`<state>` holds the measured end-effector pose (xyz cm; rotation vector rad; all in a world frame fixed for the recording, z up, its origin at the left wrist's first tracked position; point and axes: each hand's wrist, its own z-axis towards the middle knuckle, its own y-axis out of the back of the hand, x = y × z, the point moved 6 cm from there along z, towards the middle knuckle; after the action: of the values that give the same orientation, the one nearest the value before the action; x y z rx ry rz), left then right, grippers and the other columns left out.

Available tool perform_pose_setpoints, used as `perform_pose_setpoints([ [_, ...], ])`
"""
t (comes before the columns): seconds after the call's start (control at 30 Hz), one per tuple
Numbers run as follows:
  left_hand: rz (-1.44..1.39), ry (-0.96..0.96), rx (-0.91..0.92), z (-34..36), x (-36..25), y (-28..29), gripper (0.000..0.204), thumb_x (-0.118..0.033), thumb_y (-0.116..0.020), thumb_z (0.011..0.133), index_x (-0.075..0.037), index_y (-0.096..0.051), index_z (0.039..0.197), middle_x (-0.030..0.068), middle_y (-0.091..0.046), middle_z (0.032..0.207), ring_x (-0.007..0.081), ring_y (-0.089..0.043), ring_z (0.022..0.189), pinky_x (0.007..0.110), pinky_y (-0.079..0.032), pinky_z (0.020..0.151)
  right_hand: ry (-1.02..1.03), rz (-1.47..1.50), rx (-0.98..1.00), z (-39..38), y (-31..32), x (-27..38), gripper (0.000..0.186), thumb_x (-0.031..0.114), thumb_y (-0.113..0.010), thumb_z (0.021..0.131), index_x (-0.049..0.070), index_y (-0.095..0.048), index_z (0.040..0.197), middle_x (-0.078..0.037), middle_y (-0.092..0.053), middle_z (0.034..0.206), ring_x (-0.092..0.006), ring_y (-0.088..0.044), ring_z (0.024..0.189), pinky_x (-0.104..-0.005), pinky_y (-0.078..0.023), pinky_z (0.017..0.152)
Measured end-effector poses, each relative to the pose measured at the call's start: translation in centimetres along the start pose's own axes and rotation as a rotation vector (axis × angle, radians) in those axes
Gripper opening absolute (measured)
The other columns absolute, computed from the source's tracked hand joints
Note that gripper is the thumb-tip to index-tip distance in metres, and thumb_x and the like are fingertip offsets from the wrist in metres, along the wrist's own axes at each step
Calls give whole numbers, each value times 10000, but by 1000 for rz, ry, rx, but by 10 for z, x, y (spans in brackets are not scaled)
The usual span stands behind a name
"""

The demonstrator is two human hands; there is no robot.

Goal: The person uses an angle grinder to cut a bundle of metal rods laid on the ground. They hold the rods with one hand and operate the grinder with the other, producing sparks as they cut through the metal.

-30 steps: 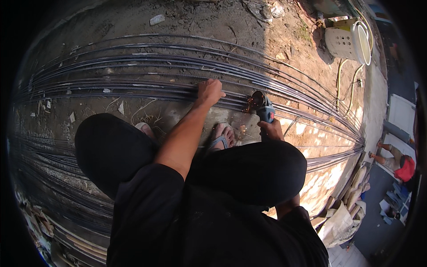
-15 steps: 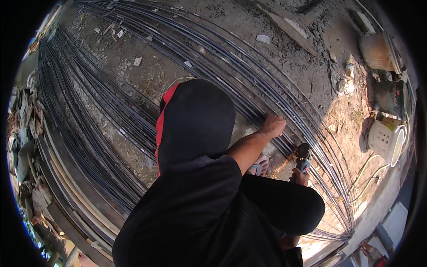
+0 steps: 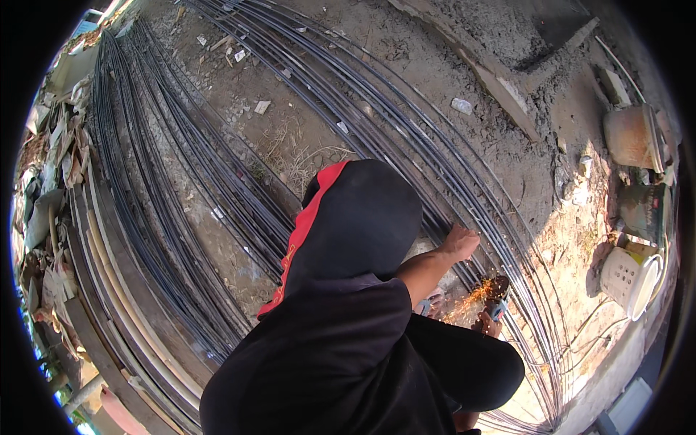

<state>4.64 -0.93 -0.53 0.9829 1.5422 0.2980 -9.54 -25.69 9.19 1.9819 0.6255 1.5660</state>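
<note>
My left hand (image 3: 461, 243) is closed on dark steel bars (image 3: 428, 181) lying in long, curved-looking bundles on the dirt. Just below it, my right hand (image 3: 487, 325) grips an angle grinder (image 3: 497, 307), whose round disc is at the bars throwing a bright spray of orange sparks (image 3: 478, 293). My knee (image 3: 355, 217), in black trousers with a red stripe, covers part of the bars. My sandalled foot shows only in part behind my left forearm.
A second bundle of bars (image 3: 145, 181) runs down the left, beside stacked planks (image 3: 101, 268) and scrap material. At the right are a white perforated bucket (image 3: 623, 283), a dark container (image 3: 638, 206) and a rusty bucket (image 3: 631, 145). A board (image 3: 500, 87) lies in wet muddy ground above.
My view has swung round, showing more of the left-hand bundle, and my hands appear lower and further right. The sparks have grown larger; both hands keep their holds.
</note>
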Motion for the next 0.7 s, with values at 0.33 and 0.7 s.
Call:
perform_pose_setpoints([
  [0.33,-49,62,104,7,8,-17,117,-182,-825,675,-145,-767,769,61,-735,780,269,-736,823,503,-453,833,-502,119,152,-4,-7,-57,206,175,-694,759,-3,-592,748,-87,-553,594,-222,-554,463,-361,-431,425],
  [0.7,-20,53,94,1,1,-3,229,-227,-842,710,-69,-768,859,116,-746,945,303,-726,941,524,-466,890,-495,152,-24,-3,-11,-43,179,128,-691,753,-2,-581,807,-53,-492,567,-198,-506,436,-349,-412,434],
])
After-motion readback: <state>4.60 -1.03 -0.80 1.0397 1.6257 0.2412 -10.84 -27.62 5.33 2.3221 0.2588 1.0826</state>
